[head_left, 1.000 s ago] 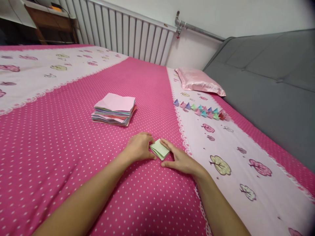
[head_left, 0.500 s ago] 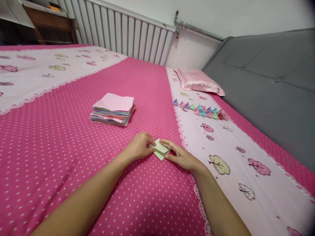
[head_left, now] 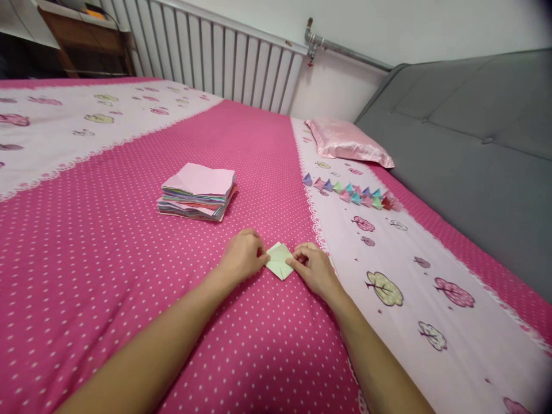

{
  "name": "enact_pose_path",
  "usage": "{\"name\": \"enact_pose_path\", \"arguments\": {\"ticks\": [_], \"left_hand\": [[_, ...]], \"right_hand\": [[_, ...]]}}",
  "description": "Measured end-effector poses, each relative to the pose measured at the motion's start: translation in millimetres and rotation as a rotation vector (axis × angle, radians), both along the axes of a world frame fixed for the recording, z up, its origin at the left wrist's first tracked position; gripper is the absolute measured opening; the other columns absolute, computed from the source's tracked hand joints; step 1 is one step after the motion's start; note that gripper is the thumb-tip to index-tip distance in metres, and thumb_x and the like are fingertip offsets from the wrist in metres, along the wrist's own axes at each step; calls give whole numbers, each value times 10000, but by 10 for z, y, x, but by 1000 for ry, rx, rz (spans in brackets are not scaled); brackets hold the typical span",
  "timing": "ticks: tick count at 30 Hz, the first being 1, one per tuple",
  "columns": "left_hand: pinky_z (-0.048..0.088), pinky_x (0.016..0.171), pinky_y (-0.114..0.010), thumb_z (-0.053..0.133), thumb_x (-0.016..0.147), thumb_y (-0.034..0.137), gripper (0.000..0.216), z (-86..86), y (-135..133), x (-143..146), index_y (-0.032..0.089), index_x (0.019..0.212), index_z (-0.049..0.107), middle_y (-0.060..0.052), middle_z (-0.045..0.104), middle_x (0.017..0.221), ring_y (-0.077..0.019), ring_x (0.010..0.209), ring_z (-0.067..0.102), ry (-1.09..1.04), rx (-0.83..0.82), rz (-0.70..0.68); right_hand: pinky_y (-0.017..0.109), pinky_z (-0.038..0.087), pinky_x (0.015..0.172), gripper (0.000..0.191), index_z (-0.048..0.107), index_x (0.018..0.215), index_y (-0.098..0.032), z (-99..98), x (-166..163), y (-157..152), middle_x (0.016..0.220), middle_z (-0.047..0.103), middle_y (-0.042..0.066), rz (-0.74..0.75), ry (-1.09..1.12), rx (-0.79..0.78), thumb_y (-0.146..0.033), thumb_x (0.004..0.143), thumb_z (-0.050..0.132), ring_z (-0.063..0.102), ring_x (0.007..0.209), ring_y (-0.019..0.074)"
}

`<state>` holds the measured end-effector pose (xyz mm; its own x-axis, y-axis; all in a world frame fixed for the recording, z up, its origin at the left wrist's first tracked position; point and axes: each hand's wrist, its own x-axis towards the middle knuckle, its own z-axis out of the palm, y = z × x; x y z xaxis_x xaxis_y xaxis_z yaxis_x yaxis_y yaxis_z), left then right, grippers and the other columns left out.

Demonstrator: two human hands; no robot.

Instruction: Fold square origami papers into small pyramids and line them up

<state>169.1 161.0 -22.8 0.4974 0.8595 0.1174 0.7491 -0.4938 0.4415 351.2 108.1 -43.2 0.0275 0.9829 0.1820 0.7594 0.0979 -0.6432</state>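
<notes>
Right hand [head_left: 313,269] has curled; paper stack [head_left: 198,191] lies beyond.

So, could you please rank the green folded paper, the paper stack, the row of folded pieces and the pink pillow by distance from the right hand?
1. Green folded paper: touching the right hand, on its left.
2. Row of folded pieces: beyond, slightly right.
3. Paper stack: far left; close to the row's distance.
4. Pink pillow: farthest back.

A small pale green folded paper [head_left: 278,260] lies flat, pinched between the left hand [head_left: 242,257] and right hand [head_left: 311,268].
</notes>
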Motion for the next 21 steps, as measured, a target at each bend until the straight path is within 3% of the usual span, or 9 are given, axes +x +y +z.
{"name": "enact_pose_path", "arguments": {"ticks": [8, 13, 17, 21], "left_hand": [[423, 731, -306, 544, 717, 270, 164, -12, -38, 8, 147, 665, 640, -83, 586, 811, -199, 780, 552, 105, 64, 84], [415, 759, -289, 510, 720, 194, 160, -23, -35, 23, 172, 732, 668, -70, 580, 803, -189, 822, 537, 38, 84, -6], [420, 729, -288, 478, 724, 166, 211, -54, -61, 74, 179, 770, 684, -68, 600, 754, -193, 796, 551, 35, 20, -8], [430, 706, -295, 520, 725, 253, 177, -80, -102, 129, 171, 800, 658, -73, 645, 805, -200, 783, 580, 30, -46, 65]], "right_hand": [[304, 403, 636, 98, 556, 718, -178, -27, -19, 9, 725, 531, 15, -73, -70, 12, -270, 727, 589, 493, 644, 158], [300, 415, 627, 121, 636, 814, -199, -38, -37, 8, 777, 549, 28, -10, -23, 26, -215, 754, 532, 489, 613, 144], [309, 426, 651, 120, 660, 773, -204, -36, -98, 2, 765, 579, 39, -40, -39, 55, -242, 740, 551, 522, 669, 166], [310, 437, 653, 130, 637, 738, -197, -34, -169, -2, 759, 591, 38, -102, -54, 62, -315, 691, 608, 546, 688, 174]]}}
